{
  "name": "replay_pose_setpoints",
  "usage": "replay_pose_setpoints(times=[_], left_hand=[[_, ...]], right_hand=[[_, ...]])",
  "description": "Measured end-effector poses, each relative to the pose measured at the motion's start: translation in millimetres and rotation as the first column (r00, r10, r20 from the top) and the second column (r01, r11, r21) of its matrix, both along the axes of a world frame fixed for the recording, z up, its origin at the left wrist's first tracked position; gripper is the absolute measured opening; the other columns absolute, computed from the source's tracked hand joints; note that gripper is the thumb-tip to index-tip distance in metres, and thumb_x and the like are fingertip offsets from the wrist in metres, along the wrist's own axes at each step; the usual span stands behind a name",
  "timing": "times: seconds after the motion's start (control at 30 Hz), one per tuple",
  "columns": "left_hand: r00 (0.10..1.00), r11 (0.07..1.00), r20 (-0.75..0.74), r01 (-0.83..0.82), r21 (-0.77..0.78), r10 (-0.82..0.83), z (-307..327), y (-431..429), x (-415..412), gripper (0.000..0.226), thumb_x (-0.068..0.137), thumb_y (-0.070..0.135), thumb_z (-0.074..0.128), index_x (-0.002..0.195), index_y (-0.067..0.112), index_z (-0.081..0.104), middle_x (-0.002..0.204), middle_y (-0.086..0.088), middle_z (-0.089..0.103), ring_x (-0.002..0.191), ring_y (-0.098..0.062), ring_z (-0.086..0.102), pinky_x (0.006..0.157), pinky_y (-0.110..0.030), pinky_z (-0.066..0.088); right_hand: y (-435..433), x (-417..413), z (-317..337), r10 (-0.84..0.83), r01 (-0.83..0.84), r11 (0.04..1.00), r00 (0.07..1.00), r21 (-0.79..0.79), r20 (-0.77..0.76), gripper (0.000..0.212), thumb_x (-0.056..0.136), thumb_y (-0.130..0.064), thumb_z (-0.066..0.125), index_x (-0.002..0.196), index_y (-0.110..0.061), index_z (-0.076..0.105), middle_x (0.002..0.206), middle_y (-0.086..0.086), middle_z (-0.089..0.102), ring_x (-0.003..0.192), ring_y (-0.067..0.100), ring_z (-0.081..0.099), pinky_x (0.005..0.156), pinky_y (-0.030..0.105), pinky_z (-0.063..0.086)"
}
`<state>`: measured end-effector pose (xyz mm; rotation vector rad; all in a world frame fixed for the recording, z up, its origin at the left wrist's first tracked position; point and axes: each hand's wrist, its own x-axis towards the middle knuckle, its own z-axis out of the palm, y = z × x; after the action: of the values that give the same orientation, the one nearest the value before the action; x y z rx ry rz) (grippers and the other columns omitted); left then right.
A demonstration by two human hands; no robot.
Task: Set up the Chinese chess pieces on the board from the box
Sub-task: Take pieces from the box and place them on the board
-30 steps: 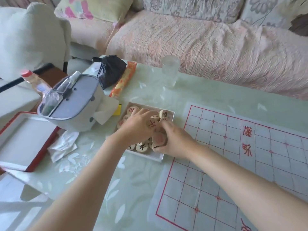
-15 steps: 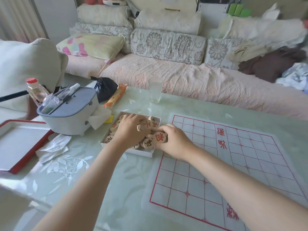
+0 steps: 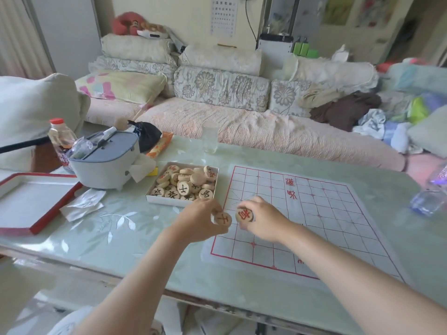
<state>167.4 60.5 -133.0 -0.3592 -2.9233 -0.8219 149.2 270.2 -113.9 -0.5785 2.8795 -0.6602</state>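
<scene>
We see two round wooden pieces off the table, one red-marked piece (image 3: 223, 218) gripped in the left hand (image 3: 200, 222), another (image 3: 244, 214) in the right hand (image 3: 262, 220), both over the board's (image 3: 338, 228) near-left edge. The open box (image 3: 159, 201) of remaining pieces sits just left of the board on the glass table (image 3: 121, 228).

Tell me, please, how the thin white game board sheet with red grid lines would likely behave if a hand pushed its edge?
The thin white game board sheet with red grid lines looks floppy: it lies flat like cloth or paper, so it would probably wrinkle rather than slide whole. The glossy pale green tabletop may let it slip easily. No pieces weigh it down yet.
</scene>
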Motion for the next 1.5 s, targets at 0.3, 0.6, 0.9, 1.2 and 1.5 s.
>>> replay_pose_setpoints(times=[0.3,0.6,0.9,1.2,1.5], left_hand=[[0.974,0.972,0.197,0.145,-0.186,-0.108,-20,2,4,0.06,0.06,0.058,0.077,0.11,0.033,0.056,0.101,0.016,0.061,0.1,-0.012,0.045,0.079,-0.026,0.037],[0.992,0.992,0.129,0.022,-0.125,-0.005,-9,-22,-16,0.033,0.086,0.036,0.064,0.116,0.024,0.056,0.103,0.01,0.059,0.09,-0.01,0.051,0.074,-0.024,0.039],[0.998,0.99,0.042,0.041,-0.134,-0.036,-12,-9,-27,0.04,0.089,0.033,0.06,0.128,0.028,0.052,0.124,0.008,0.054,0.103,-0.016,0.058,0.083,-0.032,0.05],[0.996,0.97,0.052,0.081,-0.23,-0.07,-20,1,-30,0.047,0.082,0.05,0.065,0.124,0.029,0.057,0.118,0.006,0.056,0.114,-0.016,0.05,0.087,-0.038,0.05],[0.995,0.971,0.065,0.086,-0.223,-0.074,-19,0,-33,0.045,0.083,0.042,0.066,0.124,0.03,0.054,0.119,0.01,0.054,0.115,-0.012,0.047,0.082,-0.029,0.045]], right_hand=[[-25,-14,-27,-0.045,0.045,0.999,0.999,0.01,-0.018,0.05,0.085,-0.035,0.071,0.132,-0.027,0.054,0.128,-0.008,0.048,0.116,0.018,0.054,0.096,0.033,0.044],[-49,-42,-40,0.053,-0.054,0.998,0.998,0.025,0.025,0.044,0.079,-0.045,0.074,0.119,-0.033,0.061,0.11,-0.01,0.053,0.105,0.013,0.053,0.092,0.034,0.046],[-27,-18,-18,0.034,-0.026,0.99,0.998,-0.139,0.056,0.034,0.079,-0.054,0.076,0.102,-0.033,0.064,0.104,-0.016,0.06,0.084,-0.001,0.053,0.073,0.019,0.04],[-32,9,-26,0.154,-0.16,0.982,0.985,0.097,0.072,0.045,0.068,-0.052,0.074,0.109,-0.038,0.062,0.106,-0.018,0.054,0.099,0.007,0.056,0.087,0.031,0.05],[-11,-43,-3,-0.071,0.073,0.99,0.997,-0.121,0.018,0.034,0.081,-0.043,0.068,0.112,-0.03,0.065,0.113,-0.007,0.057,0.102,0.01,0.058,0.093,0.026,0.045]])
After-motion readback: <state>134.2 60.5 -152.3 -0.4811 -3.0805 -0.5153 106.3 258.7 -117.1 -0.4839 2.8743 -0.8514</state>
